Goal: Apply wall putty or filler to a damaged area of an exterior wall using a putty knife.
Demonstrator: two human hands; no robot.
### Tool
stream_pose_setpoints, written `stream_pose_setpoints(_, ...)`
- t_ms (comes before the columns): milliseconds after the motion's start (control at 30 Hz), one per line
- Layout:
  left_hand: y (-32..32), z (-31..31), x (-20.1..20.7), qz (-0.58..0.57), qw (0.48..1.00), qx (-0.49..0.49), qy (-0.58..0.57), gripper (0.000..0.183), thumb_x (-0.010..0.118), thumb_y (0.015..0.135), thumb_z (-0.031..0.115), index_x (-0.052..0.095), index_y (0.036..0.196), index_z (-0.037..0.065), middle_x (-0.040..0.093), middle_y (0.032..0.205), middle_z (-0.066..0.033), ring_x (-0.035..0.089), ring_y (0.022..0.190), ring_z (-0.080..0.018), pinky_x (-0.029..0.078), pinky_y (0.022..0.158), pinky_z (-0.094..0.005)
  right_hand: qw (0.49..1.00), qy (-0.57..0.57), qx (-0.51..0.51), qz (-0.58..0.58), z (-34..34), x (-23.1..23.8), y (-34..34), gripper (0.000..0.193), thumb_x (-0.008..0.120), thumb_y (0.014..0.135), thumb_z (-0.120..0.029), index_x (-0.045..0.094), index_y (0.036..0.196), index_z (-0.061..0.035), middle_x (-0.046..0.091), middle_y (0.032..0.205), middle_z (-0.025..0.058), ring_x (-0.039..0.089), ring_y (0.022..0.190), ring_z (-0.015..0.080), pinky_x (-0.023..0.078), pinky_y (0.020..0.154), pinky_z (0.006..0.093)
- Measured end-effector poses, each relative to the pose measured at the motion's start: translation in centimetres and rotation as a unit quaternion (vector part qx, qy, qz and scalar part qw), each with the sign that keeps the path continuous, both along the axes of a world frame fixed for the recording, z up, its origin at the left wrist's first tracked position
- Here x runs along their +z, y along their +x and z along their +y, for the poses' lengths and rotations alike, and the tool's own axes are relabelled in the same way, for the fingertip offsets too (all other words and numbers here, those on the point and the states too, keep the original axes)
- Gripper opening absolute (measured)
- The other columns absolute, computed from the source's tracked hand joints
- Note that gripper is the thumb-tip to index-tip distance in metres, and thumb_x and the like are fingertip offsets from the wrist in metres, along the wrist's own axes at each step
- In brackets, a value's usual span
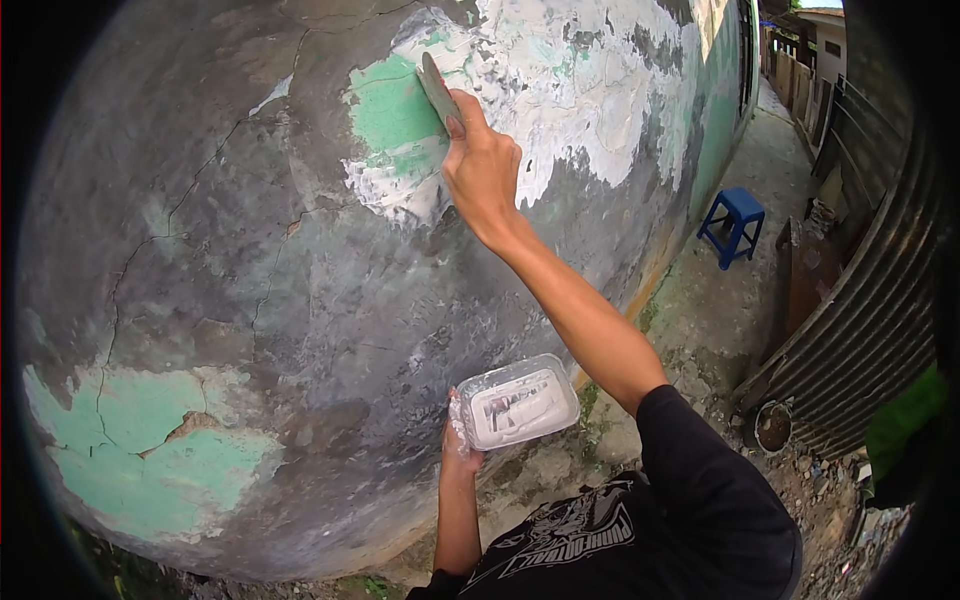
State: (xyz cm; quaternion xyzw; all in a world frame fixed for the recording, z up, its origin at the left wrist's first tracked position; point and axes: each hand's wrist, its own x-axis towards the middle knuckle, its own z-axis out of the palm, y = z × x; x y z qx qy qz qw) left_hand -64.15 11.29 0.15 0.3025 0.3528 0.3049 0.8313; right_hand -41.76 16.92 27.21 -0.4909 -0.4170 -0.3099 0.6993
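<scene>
My right hand (480, 165) is closed round a putty knife (438, 92), its flat blade lying against the wall (330, 270). Under and beside the blade is a green paint patch (390, 105), bordered by rough white putty (570, 95) that spreads to the right. Lower down, my left hand (458, 432) grips a clear plastic tub (568, 385) by its left side. White putty (525, 408) lies inside the tub, its surface scraped in the middle. White smears coat the left fingers, which are partly hidden behind the tub.
Cracks run down the grey wall at left, above another green patch (160, 450) with a broken spot. A blue plastic stool (735, 225) stands on the concrete path (770, 150) to the right. Corrugated metal sheeting (860, 330) borders the path, with a round pot (772, 428) beside it.
</scene>
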Motion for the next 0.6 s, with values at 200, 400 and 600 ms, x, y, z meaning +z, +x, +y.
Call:
stream_pose_setpoints(200,-0.7,0.0,-0.5,-0.010,1.000,-0.007,0.027,0.061,0.044,0.098,0.056,0.056,0.125,0.003,0.065,0.119,-0.0139,0.065,0.105,-0.0284,0.052,0.093,-0.0434,0.996,0.000,0.084,0.043,-2.1,0.8,1.4,0.029,0.060,0.090,-0.005,0.058,0.119,-0.0043,0.066,0.079,0.0253,0.068,0.067,0.0364,0.049,0.058,0.0397)
stream_pose_setpoints(400,-2.0,-0.4,-1.2,-0.011,1.000,-0.008,0.001,0.061,0.043,0.098,0.056,0.055,0.128,0.003,0.063,0.123,-0.0143,0.063,0.109,-0.0297,0.050,0.096,-0.0445,0.993,-0.025,-0.019,0.111,-2.0,1.9,6.4,0.031,0.057,0.091,-0.005,0.056,0.122,-0.0056,0.066,0.080,0.0254,0.067,0.068,0.0393,0.050,0.062,0.0433)
stream_pose_setpoints(600,-2.2,-0.2,-1.3,-0.019,1.000,-0.008,-0.007,0.061,0.042,0.098,0.056,0.056,0.127,0.004,0.063,0.123,-0.0144,0.063,0.109,-0.0304,0.050,0.096,-0.0458,0.995,-0.047,-0.037,0.084,-0.8,0.2,2.3,0.034,0.057,0.089,-0.005,0.056,0.122,-0.0128,0.063,0.068,0.0242,0.064,0.066,0.0438,0.047,0.061,0.0485)
